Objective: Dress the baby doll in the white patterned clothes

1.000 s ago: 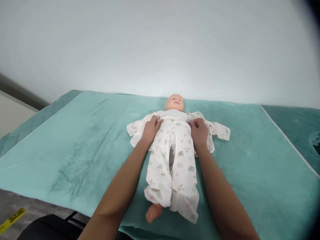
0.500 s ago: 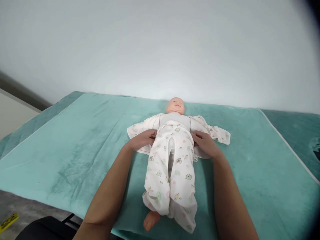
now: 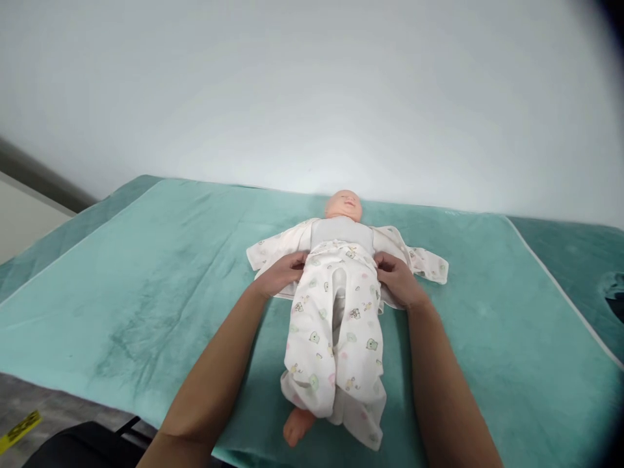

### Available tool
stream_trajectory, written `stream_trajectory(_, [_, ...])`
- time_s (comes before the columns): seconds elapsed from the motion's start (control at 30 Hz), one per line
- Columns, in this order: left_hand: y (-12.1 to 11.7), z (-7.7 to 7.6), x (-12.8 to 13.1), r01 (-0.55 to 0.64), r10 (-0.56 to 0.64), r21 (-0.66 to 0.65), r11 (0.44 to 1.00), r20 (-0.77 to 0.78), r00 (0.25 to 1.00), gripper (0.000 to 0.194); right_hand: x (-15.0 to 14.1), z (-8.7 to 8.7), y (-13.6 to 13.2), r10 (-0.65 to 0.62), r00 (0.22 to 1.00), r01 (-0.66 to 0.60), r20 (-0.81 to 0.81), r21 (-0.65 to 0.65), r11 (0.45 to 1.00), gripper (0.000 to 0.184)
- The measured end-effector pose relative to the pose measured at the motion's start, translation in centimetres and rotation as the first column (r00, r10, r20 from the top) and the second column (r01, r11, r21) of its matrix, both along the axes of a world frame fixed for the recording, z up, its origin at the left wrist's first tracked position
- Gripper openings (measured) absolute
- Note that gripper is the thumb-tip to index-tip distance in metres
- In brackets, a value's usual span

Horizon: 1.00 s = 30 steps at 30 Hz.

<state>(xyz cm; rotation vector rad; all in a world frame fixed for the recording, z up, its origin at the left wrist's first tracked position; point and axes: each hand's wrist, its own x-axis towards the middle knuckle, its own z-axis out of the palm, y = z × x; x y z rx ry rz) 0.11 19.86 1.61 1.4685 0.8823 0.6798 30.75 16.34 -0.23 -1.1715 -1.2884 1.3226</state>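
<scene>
**Two hands at a doll's waist**

Left hand [image 3: 279,275] grasps the trousers [image 3: 333,331] at the waistband's left side; the doll [image 3: 341,224] lies face-up mid-towel [image 3: 121,273]; right hand [image 3: 398,281] grasps the waistband's right side over the open shirt [image 3: 424,261].

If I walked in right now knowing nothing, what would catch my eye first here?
A baby doll lies on its back in the middle of a teal towel, wearing white printed pants with one bare foot poking out nearest the camera. The left hand and the right hand grip the pants' waistband at either side of the doll's waist. An open white printed shirt is spread under the doll's shoulders.
</scene>
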Motion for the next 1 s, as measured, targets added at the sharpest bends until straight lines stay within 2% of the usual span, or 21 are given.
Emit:
stream_trajectory(0.13, [-0.3, -0.2, 0.9, -0.087, 0.090, 0.094, 0.992, -0.029, 0.996, 0.018, -0.5, -0.5, 0.3, -0.091, 0.996, 0.089, 0.023, 0.079, 0.993, 0.023])
stream_trajectory(0.33, [-0.2, -1.0, 1.9, -0.198, 0.197, 0.108, 0.974, 0.012, 0.980, 0.030, -1.9, -0.6, 0.2, -0.125, 0.980, 0.135, -0.156, 0.054, 0.989, 0.031])
stream_trajectory(0.47, [-0.4, -0.7, 2.5, -0.249, 0.242, 0.077, 0.965, 0.093, 0.966, 0.034, -2.3, -0.3, 0.2, -0.132, 0.985, 0.141, -0.109, 0.078, 0.987, 0.030])
stream_trajectory(0.63, [-0.6, -0.2, 2.9, -0.260, 0.254, 0.016, 0.966, 0.150, 0.955, 0.037, -2.1, -0.1, 0.2, -0.138, 0.990, 0.136, 0.012, 0.104, 0.985, 0.028])
stream_trajectory(0.83, [-0.4, -0.7, 2.7, -0.258, 0.246, 0.043, 0.965, 0.185, 0.951, 0.031, -1.9, -0.4, 0.4, -0.139, 0.990, 0.135, 0.025, 0.102, 0.985, 0.025])
stream_trajectory(1.0, [-0.3, -1.0, 1.9, -0.315, 0.288, 0.098, 0.944, 0.219, 0.932, 0.015, -1.5, -0.8, 0.4, -0.094, 0.995, 0.097, -0.032, 0.140, 0.985, 0.020])
